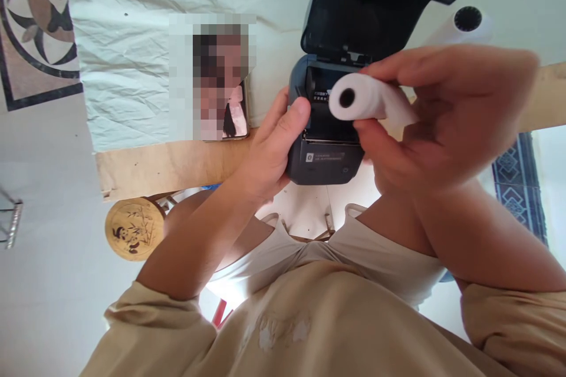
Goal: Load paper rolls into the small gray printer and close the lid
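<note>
A dark label printer (327, 165) is gripped at its left side by my left hand (276, 147), the thumb lying on its edge. Its lid (354, 17) is swung up and back, baring the paper bay. My right hand (442, 118) is closed on a white paper roll (375, 97) with a dark core. The roll is held over the bay's right part, one end facing left. Whether it touches the printer I cannot tell.
A second white roll (480, 23) with a dark core lies behind my right hand. A phone (236, 112), partly blurred out, rests on the pale cloth (128, 59) over the wooden table (145, 171). A round panda stool (135, 230) stands at the lower left.
</note>
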{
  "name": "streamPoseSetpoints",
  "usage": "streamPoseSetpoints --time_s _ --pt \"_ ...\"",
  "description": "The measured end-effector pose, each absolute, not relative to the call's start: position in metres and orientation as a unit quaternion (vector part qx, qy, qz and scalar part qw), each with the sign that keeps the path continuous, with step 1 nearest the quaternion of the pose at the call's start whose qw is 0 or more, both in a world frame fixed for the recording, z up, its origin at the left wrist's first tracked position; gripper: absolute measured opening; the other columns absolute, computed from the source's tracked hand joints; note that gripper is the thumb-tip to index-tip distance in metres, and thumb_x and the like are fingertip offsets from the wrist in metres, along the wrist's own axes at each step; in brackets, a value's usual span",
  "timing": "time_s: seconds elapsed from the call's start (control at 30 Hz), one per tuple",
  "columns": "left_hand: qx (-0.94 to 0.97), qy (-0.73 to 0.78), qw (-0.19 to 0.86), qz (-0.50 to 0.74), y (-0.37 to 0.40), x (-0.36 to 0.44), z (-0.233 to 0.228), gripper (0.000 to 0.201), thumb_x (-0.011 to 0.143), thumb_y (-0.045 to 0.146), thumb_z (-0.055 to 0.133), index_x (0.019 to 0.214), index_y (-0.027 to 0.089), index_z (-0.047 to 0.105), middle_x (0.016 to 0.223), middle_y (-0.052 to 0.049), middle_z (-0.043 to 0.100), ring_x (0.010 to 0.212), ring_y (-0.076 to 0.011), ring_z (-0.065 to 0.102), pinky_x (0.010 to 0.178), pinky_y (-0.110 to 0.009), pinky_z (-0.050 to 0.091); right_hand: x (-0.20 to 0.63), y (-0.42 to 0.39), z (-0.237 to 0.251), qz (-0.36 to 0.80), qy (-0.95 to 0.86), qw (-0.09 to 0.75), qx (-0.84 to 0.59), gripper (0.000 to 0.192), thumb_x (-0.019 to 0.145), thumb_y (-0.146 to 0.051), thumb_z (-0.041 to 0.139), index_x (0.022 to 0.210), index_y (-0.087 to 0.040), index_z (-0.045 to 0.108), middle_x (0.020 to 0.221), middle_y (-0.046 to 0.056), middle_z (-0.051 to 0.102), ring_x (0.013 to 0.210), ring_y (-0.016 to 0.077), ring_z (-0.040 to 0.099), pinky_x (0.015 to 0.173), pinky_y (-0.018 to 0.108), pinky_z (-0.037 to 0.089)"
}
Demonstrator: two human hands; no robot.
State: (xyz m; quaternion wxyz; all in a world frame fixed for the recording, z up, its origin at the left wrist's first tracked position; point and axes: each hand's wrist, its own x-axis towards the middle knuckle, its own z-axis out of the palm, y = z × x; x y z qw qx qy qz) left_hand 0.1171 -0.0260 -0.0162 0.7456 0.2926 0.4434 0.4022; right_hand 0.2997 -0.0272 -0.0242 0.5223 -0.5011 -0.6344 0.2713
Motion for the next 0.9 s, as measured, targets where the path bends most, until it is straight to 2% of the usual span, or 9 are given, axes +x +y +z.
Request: streamPoseSetpoints --time_s 0.1,0.17,0.23,0.37,0.5,0.6,0.77,0.83,0.9 --pt "0.307 0.400 0.753 0.422 -0.026 0.117 -0.018 0.038 0.093 0.046 0.062 0.123 0.024 0.057 0.110 -0.002 0.069 0.123 -0.0217 0.067 0.084 -0.023 0.061 0.287 -0.027 -0.022 0.097 -0.732 0.514 -0.437 0.023 0.080 -0.012 0.071 0.098 -0.023 0.061 0.101 -0.003 0.073 0.099 0.0160 0.072 0.080 0.031 0.063" --pt "0.312 0.382 0.753 0.436 -0.026 0.116 -0.018 0.035 0.092 0.046 0.065 0.119 0.024 0.059 0.107 -0.001 0.070 0.119 -0.0211 0.068 0.078 -0.021 0.060 0.284 -0.028 -0.020 0.038 -0.755 0.482 -0.443 0.026 0.078 -0.005 0.068 0.095 -0.022 0.058 0.103 -0.004 0.073 0.099 0.0153 0.072 0.075 0.030 0.062" --pt "0.311 0.373 0.754 0.442 -0.026 0.116 -0.018 0.032 0.092 0.046 0.064 0.116 0.025 0.060 0.102 0.000 0.071 0.115 -0.0205 0.070 0.076 -0.021 0.059 0.284 -0.028 -0.020 0.047 -0.760 0.461 -0.456 0.024 0.080 -0.004 0.065 0.093 -0.022 0.058 0.108 -0.005 0.073 0.100 0.0154 0.073 0.079 0.032 0.063" --pt "0.299 0.370 0.764 0.436 -0.027 0.115 -0.021 0.037 0.089 0.050 0.069 0.116 0.025 0.059 0.096 0.000 0.071 0.106 -0.0186 0.071 0.069 -0.018 0.056 0.290 -0.025 -0.023 0.062 -0.762 0.485 -0.425 0.017 0.082 -0.008 0.064 0.088 -0.023 0.060 0.105 -0.004 0.072 0.102 0.0173 0.071 0.086 0.039 0.060" --pt "0.289 0.357 0.771 0.440 -0.026 0.110 -0.025 0.037 0.089 0.047 0.069 0.119 0.026 0.058 0.093 0.002 0.071 0.088 -0.0156 0.071 0.065 -0.019 0.055 0.290 -0.024 -0.028 -0.025 -0.767 0.519 -0.376 0.020 0.077 -0.014 0.069 0.090 -0.027 0.063 0.086 -0.003 0.067 0.078 0.0144 0.063 0.068 0.036 0.049" --pt "0.291 0.323 0.788 0.436 -0.025 0.106 -0.023 0.034 0.086 0.037 0.074 0.113 0.025 0.058 0.091 0.003 0.070 0.081 -0.0134 0.070 0.067 -0.020 0.058 0.282 -0.030 -0.028 -0.017 -0.779 0.524 -0.345 0.018 0.076 -0.014 0.068 0.087 -0.027 0.062 0.080 -0.005 0.065 0.071 0.0137 0.061 0.063 0.036 0.043" --pt "0.298 0.323 0.782 0.442 -0.026 0.103 -0.016 0.030 0.084 0.012 0.073 0.109 0.020 0.059 0.086 0.002 0.068 0.076 -0.0077 0.065 0.069 -0.017 0.056 0.272 -0.041 -0.025 -0.016 -0.813 0.478 -0.332 0.006 0.085 -0.025 0.066 0.082 -0.026 0.062 0.077 -0.007 0.068 0.079 0.0129 0.067 0.066 0.037 0.039" --pt "0.306 0.326 0.775 0.446 -0.027 0.102 -0.016 0.032 0.082 0.008 0.072 0.109 0.020 0.059 0.088 0.002 0.068 0.079 -0.0094 0.066 0.073 -0.020 0.058 0.275 -0.040 -0.026 -0.004 -0.812 0.477 -0.336 0.008 0.088 -0.033 0.065 0.087 -0.026 0.062 0.083 -0.007 0.070 0.087 0.0145 0.068 0.070 0.037 0.043" --pt "0.315 0.339 0.768 0.443 -0.027 0.102 -0.017 0.035 0.081 0.010 0.074 0.109 0.022 0.058 0.094 0.001 0.070 0.085 -0.0134 0.069 0.076 -0.026 0.061 0.280 -0.036 -0.027 -0.012 -0.793 0.503 -0.344 0.011 0.087 -0.034 0.065 0.094 -0.025 0.062 0.089 -0.005 0.071 0.088 0.0157 0.066 0.073 0.036 0.047"
